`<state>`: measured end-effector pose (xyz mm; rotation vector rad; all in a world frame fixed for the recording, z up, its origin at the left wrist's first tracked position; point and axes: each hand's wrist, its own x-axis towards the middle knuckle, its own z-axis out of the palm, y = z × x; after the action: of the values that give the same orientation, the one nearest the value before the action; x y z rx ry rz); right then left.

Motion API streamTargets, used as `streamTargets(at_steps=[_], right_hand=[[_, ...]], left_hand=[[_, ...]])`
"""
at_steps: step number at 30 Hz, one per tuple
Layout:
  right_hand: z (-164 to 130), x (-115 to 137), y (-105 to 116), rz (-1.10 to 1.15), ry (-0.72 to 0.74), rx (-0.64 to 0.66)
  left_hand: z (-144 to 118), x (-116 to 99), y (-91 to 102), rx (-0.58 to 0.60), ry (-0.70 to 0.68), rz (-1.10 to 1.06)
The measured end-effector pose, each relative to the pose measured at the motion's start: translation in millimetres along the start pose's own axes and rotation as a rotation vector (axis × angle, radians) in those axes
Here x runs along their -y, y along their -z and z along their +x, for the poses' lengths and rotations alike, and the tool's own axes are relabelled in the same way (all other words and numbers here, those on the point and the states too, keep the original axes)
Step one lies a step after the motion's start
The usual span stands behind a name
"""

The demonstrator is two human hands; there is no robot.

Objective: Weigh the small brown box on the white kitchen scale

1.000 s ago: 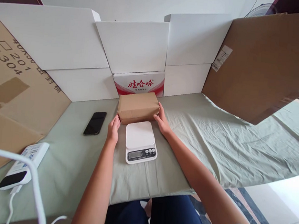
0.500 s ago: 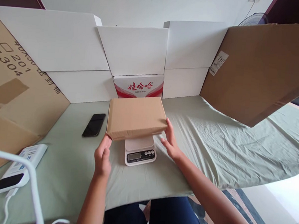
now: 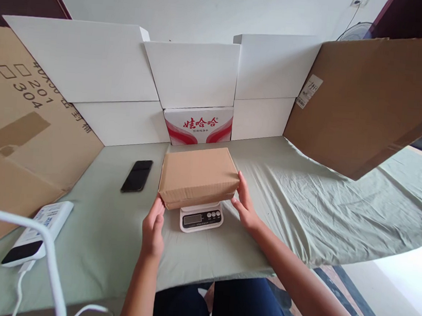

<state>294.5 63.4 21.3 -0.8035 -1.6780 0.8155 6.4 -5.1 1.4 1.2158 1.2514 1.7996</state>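
Observation:
Between my two hands is a brown cardboard box (image 3: 200, 174), lying flat over a white kitchen scale (image 3: 202, 221). My left hand (image 3: 153, 224) grips the box's near left corner, and my right hand (image 3: 244, 202) holds its right side. The box covers the weighing platform, so I cannot tell whether it rests fully on it. The scale's dark display and round buttons show in front of the box. To the left of the box lies a black smartphone (image 3: 137, 176).
White boxes (image 3: 192, 73) and a red-and-white printed carton (image 3: 201, 125) form a wall behind. Large brown cartons stand at the left (image 3: 20, 114) and right (image 3: 361, 101). A white power bank (image 3: 40, 232) with a cable lies at the left on the green cloth (image 3: 98, 246).
Held in both hands, the cardboard box has come lower and nearer over the scale, hiding more of its platform. The view has shifted slightly.

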Motion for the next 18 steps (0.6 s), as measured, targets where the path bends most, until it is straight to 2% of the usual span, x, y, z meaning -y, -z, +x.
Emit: streamTargets(at_steps=[8, 13, 18], right_hand=[[7.0, 1.1, 5.1, 0.027, 0.054, -0.115], [6.1, 2.2, 3.8, 0.026, 0.045, -0.074], [2.1, 2.5, 1.7, 0.054, 0.033, -0.026]], left_hand=[[1.6, -13.6, 1.5, -0.039, -0.097, -0.008], [1.2, -10.2, 0.9, -0.025, -0.065, -0.010], [-2.0, -2.7, 1.2, -0.002, 0.025, 0.002]])
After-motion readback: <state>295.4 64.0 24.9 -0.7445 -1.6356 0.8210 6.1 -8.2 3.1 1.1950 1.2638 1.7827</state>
